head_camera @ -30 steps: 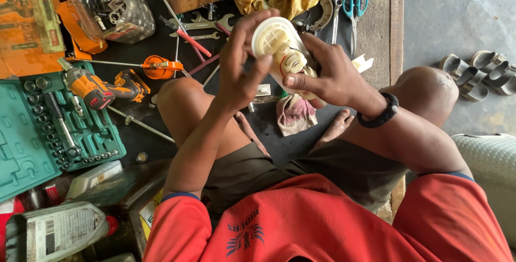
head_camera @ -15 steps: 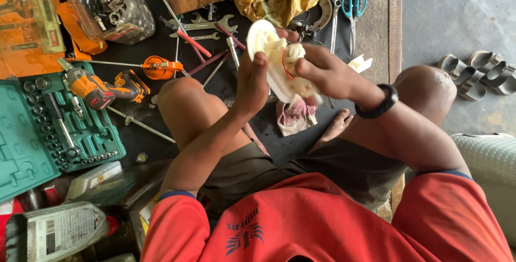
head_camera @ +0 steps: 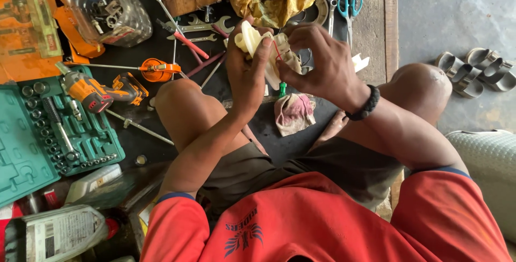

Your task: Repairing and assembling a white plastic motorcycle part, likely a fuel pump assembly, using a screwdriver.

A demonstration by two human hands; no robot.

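Note:
I sit on the floor with both knees up. Between my hands is a cream-white plastic part (head_camera: 257, 41) with thin red wires on it, held above a dirty rag (head_camera: 294, 113). My left hand (head_camera: 244, 73) grips it from the left, thumb across its round end. My right hand (head_camera: 320, 60), with a black braided band at the wrist, holds its right side with the fingertips. Most of the part is hidden by my fingers.
A green socket set case (head_camera: 32, 133) lies open at left beside an orange cordless drill (head_camera: 99, 91). Wrenches (head_camera: 196, 28), screwdrivers, blue scissors (head_camera: 348, 6) and a clear jar of parts (head_camera: 107, 9) lie ahead. Sandals (head_camera: 478, 71) sit at right, an oil bottle (head_camera: 59, 232) at bottom left.
The white part has been turned in my hands, from its round face showing to edge-on. My right hand has shifted over its top.

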